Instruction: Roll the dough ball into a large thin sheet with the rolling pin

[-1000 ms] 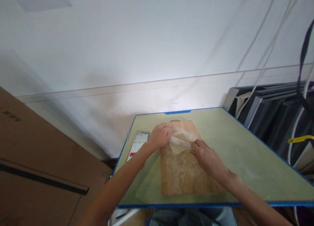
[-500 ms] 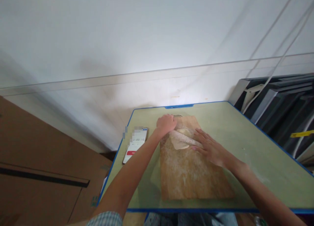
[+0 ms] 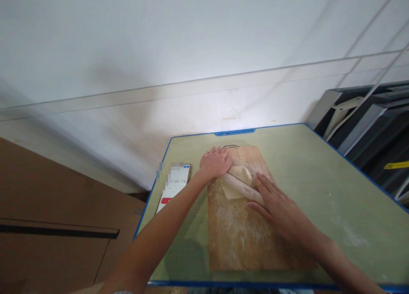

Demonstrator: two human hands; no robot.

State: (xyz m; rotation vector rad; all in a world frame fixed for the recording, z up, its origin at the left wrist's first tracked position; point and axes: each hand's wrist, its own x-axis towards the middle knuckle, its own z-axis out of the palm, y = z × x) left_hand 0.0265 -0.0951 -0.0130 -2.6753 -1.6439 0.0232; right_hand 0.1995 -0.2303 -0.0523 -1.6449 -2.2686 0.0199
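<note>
A flour-dusted rolling pin point(image 3: 243, 188) lies slantwise across a flattened piece of pale dough point(image 3: 242, 174). Dough shows on both the far and the near side of the pin. My left hand point(image 3: 215, 161) is closed over the pin's far left end, fingers pointing away from me. At the near right end, my right hand point(image 3: 277, 202) rests on the pin with its thumb apart from the long fingers, the pin's end between them. Beneath everything is a wooden cutting board point(image 3: 239, 243), streaked with flour, with a metal handle point(image 3: 230, 146) at its far edge.
The board lies on a pale green table point(image 3: 319, 179) with a blue rim. A phone point(image 3: 175, 183) showing a timer lies left of the board. A white wall point(image 3: 198, 110) stands behind, dark panels point(image 3: 377, 123) lean at right, and a cardboard box point(image 3: 57, 200) is at left.
The rolling pin has rolled a little toward me, so more dough shows on its far side. Both hands moved with it. The camera view has shifted slightly.
</note>
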